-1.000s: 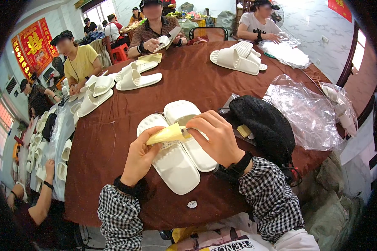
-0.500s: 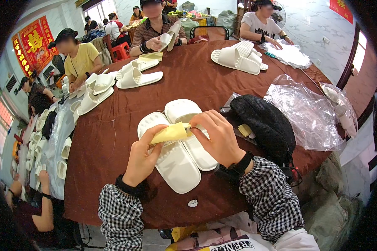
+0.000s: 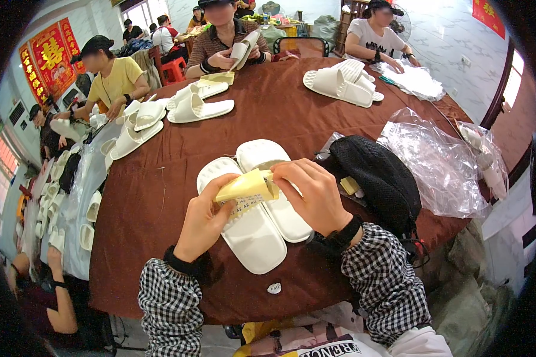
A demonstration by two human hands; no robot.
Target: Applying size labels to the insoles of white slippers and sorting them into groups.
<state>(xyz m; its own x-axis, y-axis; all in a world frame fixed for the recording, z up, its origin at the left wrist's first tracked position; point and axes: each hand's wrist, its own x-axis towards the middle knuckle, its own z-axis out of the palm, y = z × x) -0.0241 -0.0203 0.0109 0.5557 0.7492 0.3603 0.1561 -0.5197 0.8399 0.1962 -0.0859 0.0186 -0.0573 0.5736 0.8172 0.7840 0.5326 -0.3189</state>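
My left hand [image 3: 205,217] grips a yellow sticker sheet [image 3: 235,187], bent over, with rows of small printed labels on its lower face. At the sheet's right end, the thumb and forefinger of my right hand [image 3: 312,193] pinch its edge; any loose label there is too small to make out. Right under both hands lies a pair of white slippers, the left slipper [image 3: 256,241] and the right slipper [image 3: 289,220], soles toward me. A small white round tag [image 3: 274,288] rests on the brown cloth below them.
Right of my hands are a black mesh bag [image 3: 372,178] and clear plastic bags [image 3: 435,166]. More white slippers lie at the far right [image 3: 342,83] and far left [image 3: 199,110]. Co-workers sit around the brown-covered table [image 3: 137,238], one holding a slipper [image 3: 244,50].
The sheet has tilted so its printed rows now show below my left thumb. My right fingers stay at its right end. At the left, a co-worker in yellow has shifted an arm.
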